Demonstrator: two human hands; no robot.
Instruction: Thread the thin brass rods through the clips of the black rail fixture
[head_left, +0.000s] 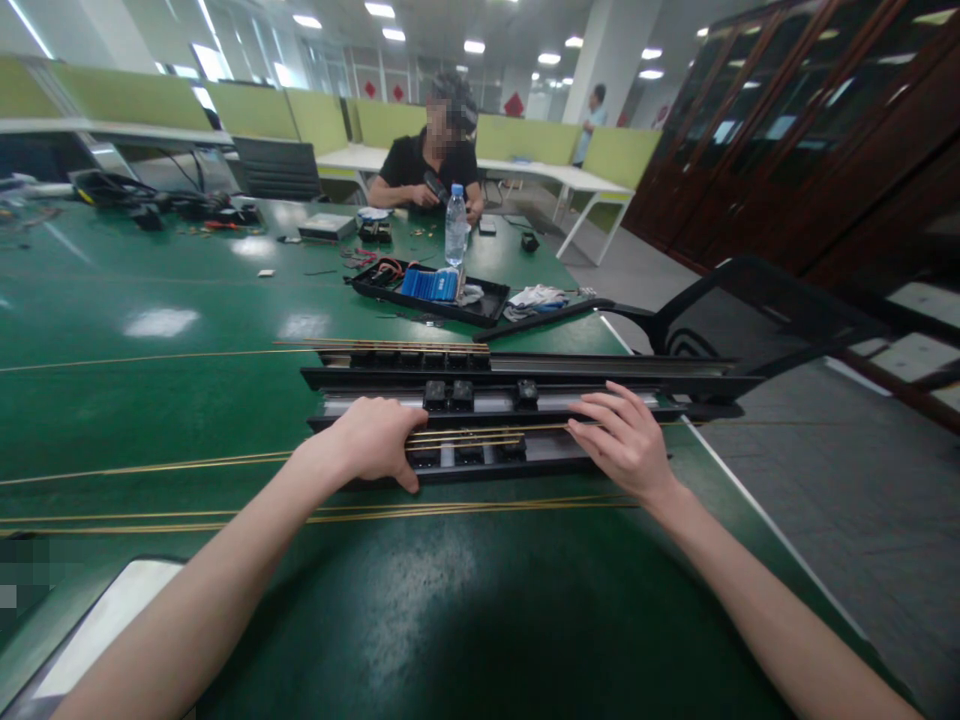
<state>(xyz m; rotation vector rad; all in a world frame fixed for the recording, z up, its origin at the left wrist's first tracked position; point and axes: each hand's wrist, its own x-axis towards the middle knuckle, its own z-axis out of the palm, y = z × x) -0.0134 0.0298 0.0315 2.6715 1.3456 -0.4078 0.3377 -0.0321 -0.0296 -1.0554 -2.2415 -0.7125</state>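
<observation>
My left hand [379,438] straddles the left part of the nearest black rail [555,466], thumb at its front edge and fingers behind. Thin brass-coloured rods [480,438] run beneath that hand, above black blocks [470,450] in the channel. At the rail's right part, my right hand [624,445] has its fingertips closed around one thin rod, which reaches past the table edge; its upper fingers are spread. Behind lies a second black rail [487,418] with three black blocks, and a third rail [600,364] carries more rods.
More thin rods [465,508] lie in front of the rails on the green table [187,300]. A black tray [480,318] holds blue packs; a water bottle [454,228] stands behind. A person [431,165] sits opposite. A mesh chair [750,310] is at the right edge.
</observation>
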